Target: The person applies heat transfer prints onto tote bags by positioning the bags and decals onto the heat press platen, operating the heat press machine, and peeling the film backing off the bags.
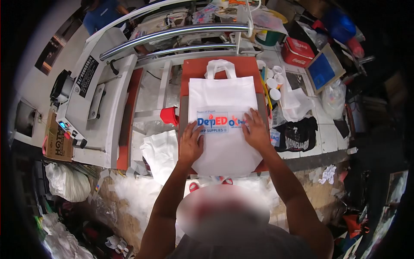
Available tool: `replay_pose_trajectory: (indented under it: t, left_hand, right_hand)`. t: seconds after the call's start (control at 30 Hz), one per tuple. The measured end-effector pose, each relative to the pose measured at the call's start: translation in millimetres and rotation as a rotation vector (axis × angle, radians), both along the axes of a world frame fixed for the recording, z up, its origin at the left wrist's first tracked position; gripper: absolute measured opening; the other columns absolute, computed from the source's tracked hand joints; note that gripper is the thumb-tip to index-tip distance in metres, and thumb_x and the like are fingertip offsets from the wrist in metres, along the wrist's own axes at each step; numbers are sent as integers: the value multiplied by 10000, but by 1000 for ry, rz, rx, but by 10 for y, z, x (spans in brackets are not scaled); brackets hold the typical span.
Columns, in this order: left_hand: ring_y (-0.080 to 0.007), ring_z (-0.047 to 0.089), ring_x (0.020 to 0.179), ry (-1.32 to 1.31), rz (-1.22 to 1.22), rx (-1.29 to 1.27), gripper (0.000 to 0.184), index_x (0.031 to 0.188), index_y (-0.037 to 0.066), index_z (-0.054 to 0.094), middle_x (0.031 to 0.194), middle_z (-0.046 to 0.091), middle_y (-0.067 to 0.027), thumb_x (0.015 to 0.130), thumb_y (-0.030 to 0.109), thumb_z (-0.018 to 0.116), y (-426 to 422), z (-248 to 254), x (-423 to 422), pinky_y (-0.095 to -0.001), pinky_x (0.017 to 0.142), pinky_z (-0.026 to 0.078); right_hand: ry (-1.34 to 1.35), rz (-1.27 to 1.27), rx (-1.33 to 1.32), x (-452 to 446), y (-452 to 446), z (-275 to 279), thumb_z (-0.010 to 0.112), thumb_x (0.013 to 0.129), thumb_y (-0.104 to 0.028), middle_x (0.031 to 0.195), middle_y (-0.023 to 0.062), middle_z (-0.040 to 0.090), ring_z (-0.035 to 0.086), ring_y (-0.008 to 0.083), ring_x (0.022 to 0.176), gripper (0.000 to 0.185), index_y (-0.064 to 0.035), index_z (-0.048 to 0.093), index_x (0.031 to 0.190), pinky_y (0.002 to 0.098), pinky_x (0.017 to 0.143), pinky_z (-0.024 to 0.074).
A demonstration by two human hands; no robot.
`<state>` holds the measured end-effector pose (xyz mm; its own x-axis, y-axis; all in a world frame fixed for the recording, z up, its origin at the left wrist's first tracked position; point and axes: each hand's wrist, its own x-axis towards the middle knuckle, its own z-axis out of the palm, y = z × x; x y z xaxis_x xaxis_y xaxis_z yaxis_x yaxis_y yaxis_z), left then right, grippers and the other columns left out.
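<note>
Head view, workshop floor: a pale heat press (pixel 101 112), hard-cased and crossed by a polished metal rail (pixel 172 36), stands beyond and to the left of two working hands. Beneath the hands sits a brick-red board (pixel 196 67), flat and squared at the corners. On it, reaching from beyond the hands to just short of the board's near edge, lies a white bag (pixel 222 93) of soft, matte cloth, its looped handles (pixel 221 67) pointing away from the worker.

Left hand (pixel 191 143) and right hand (pixel 256 133) rest apart, palms down, fingers spread, gripping nothing. Between them is a translucent printed sheet (pixel 212 123), lettered in blue and red-orange, fingers at either end. From where I stand, the step looks like squaring and smoothing the sheet on the bag; the next move would call for lifting the fingers without dragging it.

Right of the right hand, a black cloth (pixel 297 134) lies crumpled; left of the left hand, limp white fabric (pixel 159 153). Smallest, a red container (pixel 169 115) sits just beyond that hand, smooth and rounded.
</note>
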<state>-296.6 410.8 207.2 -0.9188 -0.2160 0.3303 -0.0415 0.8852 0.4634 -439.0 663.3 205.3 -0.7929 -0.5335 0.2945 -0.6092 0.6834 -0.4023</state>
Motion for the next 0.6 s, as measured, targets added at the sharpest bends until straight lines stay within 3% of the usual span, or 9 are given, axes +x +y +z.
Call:
replay_pose_trajectory:
  t: [0.6]
  left_hand:
    - [-364,420,1288,46,21,31,421,1269,90,560,1393,458,-124,851,114,603,-7,-69,6,-474,1050,364]
  right_hand:
    - [12,-35,-105,-4,8,-80,602,887,-242,1418,211,426,369,390,1335,458,-6,532,1273,461,1096,324]
